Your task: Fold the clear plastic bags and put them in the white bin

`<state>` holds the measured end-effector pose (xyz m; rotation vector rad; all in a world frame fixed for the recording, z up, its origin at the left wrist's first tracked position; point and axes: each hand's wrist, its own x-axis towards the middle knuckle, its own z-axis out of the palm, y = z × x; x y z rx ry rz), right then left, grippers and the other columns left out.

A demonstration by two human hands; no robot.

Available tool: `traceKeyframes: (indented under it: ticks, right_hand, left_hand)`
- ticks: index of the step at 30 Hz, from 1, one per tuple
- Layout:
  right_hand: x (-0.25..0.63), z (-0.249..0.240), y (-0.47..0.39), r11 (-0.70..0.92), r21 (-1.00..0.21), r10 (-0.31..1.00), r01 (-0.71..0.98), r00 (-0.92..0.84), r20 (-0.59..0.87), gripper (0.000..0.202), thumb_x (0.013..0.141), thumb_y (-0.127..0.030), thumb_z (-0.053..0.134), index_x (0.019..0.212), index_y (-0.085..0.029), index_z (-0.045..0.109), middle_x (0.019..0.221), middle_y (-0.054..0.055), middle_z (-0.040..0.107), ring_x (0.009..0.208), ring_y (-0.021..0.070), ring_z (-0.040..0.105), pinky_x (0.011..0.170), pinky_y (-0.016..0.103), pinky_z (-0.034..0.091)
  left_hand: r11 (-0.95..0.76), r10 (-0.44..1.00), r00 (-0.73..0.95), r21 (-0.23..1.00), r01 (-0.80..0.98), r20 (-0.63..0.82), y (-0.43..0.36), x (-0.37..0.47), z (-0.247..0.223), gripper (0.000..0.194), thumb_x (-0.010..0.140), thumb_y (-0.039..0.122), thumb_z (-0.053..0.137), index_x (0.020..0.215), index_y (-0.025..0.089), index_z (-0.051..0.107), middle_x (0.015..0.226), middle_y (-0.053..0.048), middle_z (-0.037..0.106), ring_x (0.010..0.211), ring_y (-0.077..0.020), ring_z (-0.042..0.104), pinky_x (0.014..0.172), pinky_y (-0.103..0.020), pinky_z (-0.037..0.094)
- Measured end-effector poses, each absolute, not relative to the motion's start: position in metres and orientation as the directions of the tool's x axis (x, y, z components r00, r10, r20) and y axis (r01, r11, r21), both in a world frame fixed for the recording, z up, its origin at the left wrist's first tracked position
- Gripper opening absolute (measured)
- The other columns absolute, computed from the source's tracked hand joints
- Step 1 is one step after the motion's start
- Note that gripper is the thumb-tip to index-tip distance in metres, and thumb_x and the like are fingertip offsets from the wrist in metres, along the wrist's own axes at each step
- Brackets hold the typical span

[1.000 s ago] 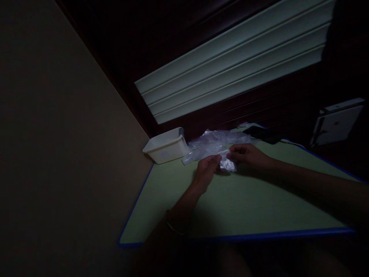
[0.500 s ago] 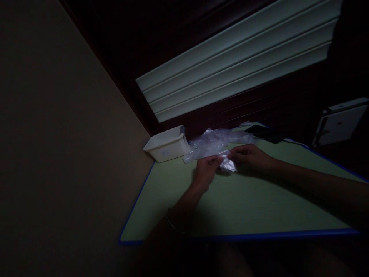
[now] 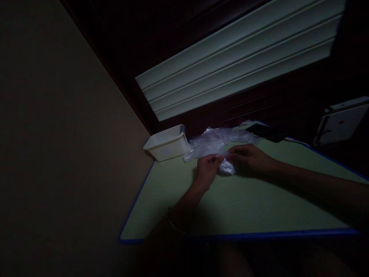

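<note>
A small, shiny clear plastic bag [image 3: 226, 167] hangs between my hands over the pale green table [image 3: 245, 207]. Its top edge is pinched by my left hand [image 3: 208, 169] on one side. On the other side my right hand [image 3: 248, 156] pinches it between thumb and fingers. Just behind my hands lies a heap of crumpled clear plastic bags [image 3: 213, 139]. What the small bag contains, if anything, is too dim to make out.
A white plastic bin [image 3: 170, 148] stands at the table's back left corner, near the wall. At the back right lies a dark object [image 3: 265, 132] beside a pale cable [image 3: 296, 141]. Farther right is a white box-like object [image 3: 340, 125]. The table's edge is blue.
The small bag has shifted slightly down and left, and less of its upper part shows between my fingers. Both hands have barely moved and keep their pinch.
</note>
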<state>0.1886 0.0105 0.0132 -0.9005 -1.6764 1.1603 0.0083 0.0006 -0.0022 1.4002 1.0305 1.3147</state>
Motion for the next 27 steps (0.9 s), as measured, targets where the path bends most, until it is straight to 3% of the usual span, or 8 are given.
traceKeyframes:
  ticks: [12, 20, 27]
  right_hand:
    - [0.1936, 0.0142, 0.0167, 0.385, -0.919, 0.898, 0.089, -0.267, 0.351, 0.024, 0.078, -0.039, 0.065, 0.067, -0.017, 0.065, 0.061, -0.001, 0.057, 0.057, 0.0127, 0.049, 0.057, 0.027, 0.039]
    - [0.1918, 0.0137, 0.0155, 0.344, -0.938, 0.889, 0.041, -0.337, 0.311, 0.026, 0.075, -0.043, 0.069, 0.072, -0.017, 0.065, 0.062, -0.001, 0.058, 0.057, 0.0128, 0.050, 0.057, 0.027, 0.040]
    - [0.1903, 0.0149, 0.0136, 0.324, -0.944, 0.911, 0.063, -0.288, 0.294, 0.028, 0.072, -0.044, 0.071, 0.068, -0.017, 0.065, 0.059, -0.001, 0.057, 0.055, 0.0124, 0.049, 0.054, 0.027, 0.039]
  left_hand:
    - [-0.224, 0.971, 0.085, 0.974, 0.010, 0.223, -0.0020, 0.0086, 0.0011, 0.028, 0.072, 0.037, 0.074, 0.086, 0.013, 0.075, 0.079, -0.006, 0.071, 0.069, -0.0139, 0.061, 0.069, -0.028, 0.047]
    - [-0.215, 0.971, 0.094, 0.975, -0.057, 0.220, -0.0020, 0.0083, 0.0009, 0.032, 0.071, 0.041, 0.076, 0.087, 0.013, 0.076, 0.077, -0.005, 0.070, 0.069, -0.0137, 0.060, 0.070, -0.029, 0.048]
    - [-0.146, 0.982, 0.109, 0.984, -0.101, 0.157, -0.0046, 0.0100, 0.0046, 0.036, 0.067, 0.042, 0.078, 0.087, 0.012, 0.074, 0.074, -0.006, 0.069, 0.065, -0.0124, 0.060, 0.065, -0.027, 0.048]
